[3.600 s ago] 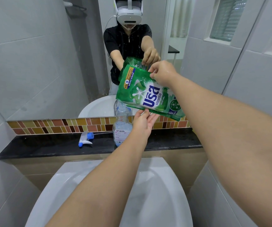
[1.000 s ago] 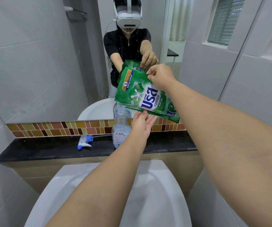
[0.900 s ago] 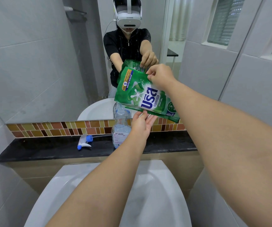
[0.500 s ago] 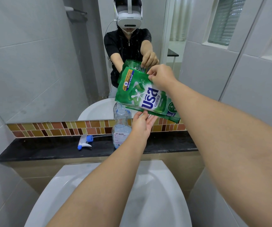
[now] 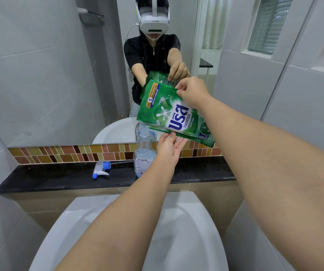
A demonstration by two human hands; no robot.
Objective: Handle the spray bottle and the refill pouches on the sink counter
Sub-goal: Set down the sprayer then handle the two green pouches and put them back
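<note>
1. Since the earlier frames, little had changed — the refill pouch (image 5: 173,115) stayed tilted above the spray bottle (image 5: 144,153), only slightly shifted.
2. The right hand (image 5: 191,90) pinched the pouch's upper corner; the left hand (image 5: 169,150), fingers relaxed and straight, touched its lower edge from beneath, just right of the bottle.
3. The pouch's long axis sloped down toward the bottle's open neck, its low left corner directly above it — pouring likely hinged on that alignment.
4. The bottle stood upright on the dark surface (image 5: 59,177), partly filled with clear liquid; its spray head (image 5: 101,169) lay left of the bottle.
</note>
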